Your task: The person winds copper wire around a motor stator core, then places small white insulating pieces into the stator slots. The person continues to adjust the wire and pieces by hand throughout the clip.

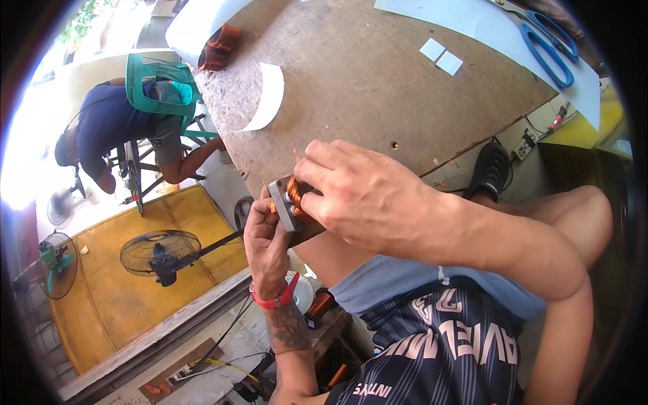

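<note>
My left hand [265,236] grips a grey metal core [281,208], its fingers wrapped round one side. Wound copper wire [294,192] sits against the core's right face. From the right, my right hand [364,192] reaches over with its fingers closed on this copper coil, and its fingertips are partly hidden behind it. Both hands work just off the near edge of the wooden table [337,81], above my lap. A red band circles my left wrist.
On the table lie orange-brown coils [219,47], a curved white strip [268,98], two small white squares [440,57], and blue-handled scissors [548,50] on white sheet. A black fan [160,253] stands left. Beyond, another person [115,121] bends over beside a green chair [158,84].
</note>
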`<state>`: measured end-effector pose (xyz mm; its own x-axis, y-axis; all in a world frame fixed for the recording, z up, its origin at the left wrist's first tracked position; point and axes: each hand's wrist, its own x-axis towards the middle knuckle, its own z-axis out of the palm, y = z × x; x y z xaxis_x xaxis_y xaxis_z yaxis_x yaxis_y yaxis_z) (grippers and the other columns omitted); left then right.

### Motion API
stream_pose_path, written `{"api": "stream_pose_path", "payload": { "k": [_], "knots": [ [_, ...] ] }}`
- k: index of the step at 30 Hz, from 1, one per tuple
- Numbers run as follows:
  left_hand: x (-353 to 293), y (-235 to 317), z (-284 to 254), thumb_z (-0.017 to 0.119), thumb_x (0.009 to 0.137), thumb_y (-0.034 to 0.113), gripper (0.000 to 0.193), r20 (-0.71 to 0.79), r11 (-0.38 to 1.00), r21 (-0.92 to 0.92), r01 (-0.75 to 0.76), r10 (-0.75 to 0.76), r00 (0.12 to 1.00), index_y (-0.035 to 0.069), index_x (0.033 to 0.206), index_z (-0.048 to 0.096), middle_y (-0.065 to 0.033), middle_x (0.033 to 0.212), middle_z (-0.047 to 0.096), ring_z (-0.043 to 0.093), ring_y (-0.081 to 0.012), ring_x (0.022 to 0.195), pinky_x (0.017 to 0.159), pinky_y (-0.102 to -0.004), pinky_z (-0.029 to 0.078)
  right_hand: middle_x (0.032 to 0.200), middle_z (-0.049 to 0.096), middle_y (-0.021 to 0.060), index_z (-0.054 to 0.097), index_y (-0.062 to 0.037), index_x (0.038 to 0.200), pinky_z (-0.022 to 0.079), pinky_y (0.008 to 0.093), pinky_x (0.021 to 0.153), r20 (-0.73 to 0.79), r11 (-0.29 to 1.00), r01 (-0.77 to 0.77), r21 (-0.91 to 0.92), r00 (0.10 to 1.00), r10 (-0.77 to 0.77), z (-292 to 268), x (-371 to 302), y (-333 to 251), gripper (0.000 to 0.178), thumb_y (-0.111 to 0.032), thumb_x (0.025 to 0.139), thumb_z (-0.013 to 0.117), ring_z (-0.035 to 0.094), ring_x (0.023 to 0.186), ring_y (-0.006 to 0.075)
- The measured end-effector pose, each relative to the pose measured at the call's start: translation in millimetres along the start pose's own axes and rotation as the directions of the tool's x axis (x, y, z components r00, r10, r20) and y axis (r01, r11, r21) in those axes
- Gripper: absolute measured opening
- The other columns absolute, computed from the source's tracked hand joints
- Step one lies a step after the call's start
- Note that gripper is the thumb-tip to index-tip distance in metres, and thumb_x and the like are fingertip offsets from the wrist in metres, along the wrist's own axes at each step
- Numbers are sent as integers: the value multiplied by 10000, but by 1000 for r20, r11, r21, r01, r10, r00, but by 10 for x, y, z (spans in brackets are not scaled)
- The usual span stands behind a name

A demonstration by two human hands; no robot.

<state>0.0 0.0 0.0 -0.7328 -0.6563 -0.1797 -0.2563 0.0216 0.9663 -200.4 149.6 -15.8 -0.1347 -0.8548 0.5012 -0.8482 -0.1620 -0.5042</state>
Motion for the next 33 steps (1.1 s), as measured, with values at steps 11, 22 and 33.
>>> {"api": "stream_pose_path", "payload": {
  "k": [11,22,33],
  "knots": [
    [-6,14,-114,608,1072,-27,305,52,993,-100,58,-53,997,-31,1377,596,-68,1351,688,638,-135,1248,1159,-325,445,1159,685,112,788,-32,969,535,396,1039,-61,988,-79,135,994,88,94,23,20,123,-118,889,752,618,1165,289],
    [36,-390,-317,571,958,-159,356,84,921,265,-287,274,958,26,1243,679,-151,1459,617,522,-335,1419,1232,-463,340,1172,701,179,797,60,1009,540,440,1064,8,989,9,146,1000,-10,37,140,61,257,-179,954,720,636,1188,328],
    [31,-466,-404,548,989,-74,428,195,875,324,-359,309,931,46,1394,619,-144,1434,613,489,-380,1439,1245,-512,315,1181,665,156,784,-20,915,521,445,1059,35,991,9,132,999,-14,117,170,26,138,-148,914,733,608,1180,317]
  ]
}}
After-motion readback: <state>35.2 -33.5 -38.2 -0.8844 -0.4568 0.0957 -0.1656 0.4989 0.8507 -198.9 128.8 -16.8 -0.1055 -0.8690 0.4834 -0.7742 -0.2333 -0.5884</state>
